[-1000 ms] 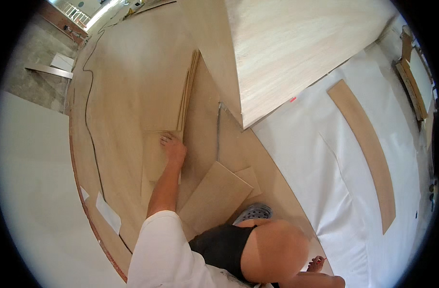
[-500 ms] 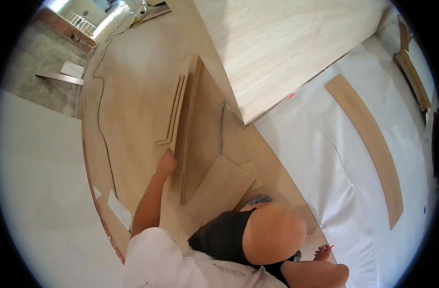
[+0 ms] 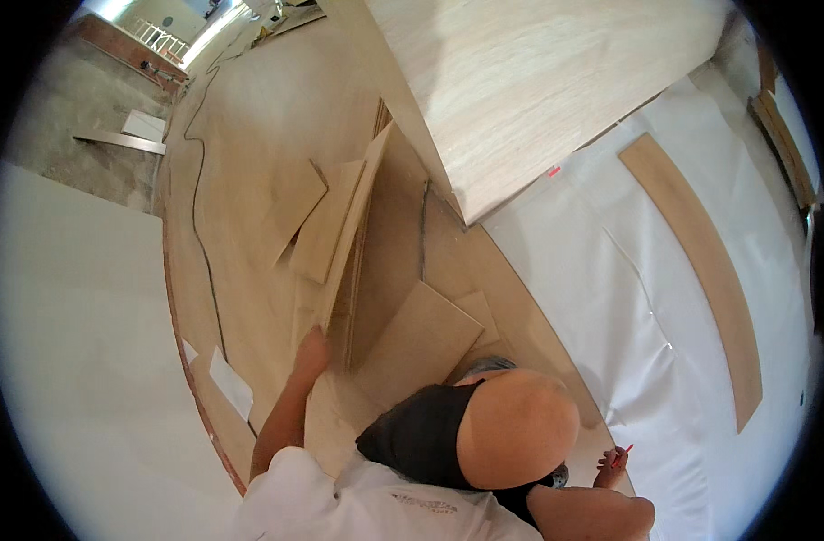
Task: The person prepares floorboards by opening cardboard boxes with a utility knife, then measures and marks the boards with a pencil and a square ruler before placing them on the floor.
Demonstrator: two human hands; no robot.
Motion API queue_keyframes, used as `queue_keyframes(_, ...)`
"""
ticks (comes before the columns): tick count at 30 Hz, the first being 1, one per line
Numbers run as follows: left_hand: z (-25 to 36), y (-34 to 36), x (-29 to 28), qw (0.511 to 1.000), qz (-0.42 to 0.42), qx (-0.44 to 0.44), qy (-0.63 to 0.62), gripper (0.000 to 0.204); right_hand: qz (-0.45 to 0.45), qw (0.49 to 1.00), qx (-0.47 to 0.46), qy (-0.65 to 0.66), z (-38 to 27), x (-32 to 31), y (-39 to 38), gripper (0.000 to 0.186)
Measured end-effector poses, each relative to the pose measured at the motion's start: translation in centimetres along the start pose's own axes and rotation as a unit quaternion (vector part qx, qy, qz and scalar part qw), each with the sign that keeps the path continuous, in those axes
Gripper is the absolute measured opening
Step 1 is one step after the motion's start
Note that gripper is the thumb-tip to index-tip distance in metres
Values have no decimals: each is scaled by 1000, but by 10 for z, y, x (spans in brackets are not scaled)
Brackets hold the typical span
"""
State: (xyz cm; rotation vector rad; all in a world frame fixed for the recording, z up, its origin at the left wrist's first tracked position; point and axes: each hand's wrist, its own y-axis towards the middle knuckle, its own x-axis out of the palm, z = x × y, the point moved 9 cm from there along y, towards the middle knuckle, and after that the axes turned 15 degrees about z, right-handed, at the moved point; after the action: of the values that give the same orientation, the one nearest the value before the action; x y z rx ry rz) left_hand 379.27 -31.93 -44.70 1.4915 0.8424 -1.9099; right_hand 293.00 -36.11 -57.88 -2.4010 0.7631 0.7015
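Observation:
My left hand (image 3: 313, 350) is closed around the near end of a long tan wooden plank (image 3: 361, 194), which is tilted on its edge. More planks (image 3: 382, 117) stand on edge just behind it. Against its left side lean shorter board pieces (image 3: 326, 230), one of them (image 3: 295, 198) lying askew on the floor. My right hand (image 3: 610, 471), low at the right beyond my knee, holds a thin red pencil or pen (image 3: 622, 456). Two rectangular wooden offcuts (image 3: 421, 334) lie overlapping between the planks and my legs.
A large pale wood panel (image 3: 556, 81) rises at the top right. White sheeting (image 3: 592, 298) covers the right side, with a long curved-looking plank (image 3: 700, 261) on it. A dark cable (image 3: 198, 216) runs along the left of the wooden floor. White paper pieces (image 3: 230, 383) lie near it.
My left hand has drawn slightly nearer with the plank, which now leans further over. The short boards against it have spread apart and tipped leftward. My right hand still holds the red pencil or pen.

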Motion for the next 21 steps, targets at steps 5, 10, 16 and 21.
queue_keyframes(5, -50, 7, -43, 995, -84, 6, 54, 39, -7, 1000, 3, -6, 22, -2, 2, 25)
queue_keyframes(10, -27, 70, -73, 996, 77, 9, 37, 41, -31, 999, -13, -5, -2, 18, 0, 24)
queue_keyframes(16, 31, 125, -83, 990, 128, 7, -61, 42, -25, 996, -85, -32, -57, 28, 17, 25)
queue_keyframes(21, -44, 113, -111, 968, 206, -34, -139, 33, -52, 993, -108, 11, -75, 32, 4, 23)
